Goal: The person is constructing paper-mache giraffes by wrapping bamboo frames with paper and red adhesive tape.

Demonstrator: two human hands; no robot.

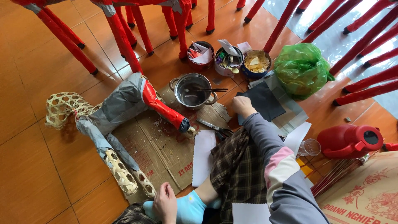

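Woven frame [120, 120] on cardboard [166, 153], ahead of left hand [165, 203] | body grey-papered, one leg red, other legs and end bare | left hand loosely curled on sock [188, 209] | right hand [242, 105] fisted, knuckles on dark sheet [263, 101], holding nothing visible | scissors [215, 127] just inside it

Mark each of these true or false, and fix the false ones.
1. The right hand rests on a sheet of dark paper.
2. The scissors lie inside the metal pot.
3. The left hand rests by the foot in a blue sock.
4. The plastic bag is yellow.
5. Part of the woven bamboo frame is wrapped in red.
1. True: the right hand rests on the dark paper.
2. False: the scissors lie on the cardboard, outside the metal pot.
3. True: the left hand rests by the blue sock.
4. False: the plastic bag is green.
5. True: one leg of the bamboo frame is red.
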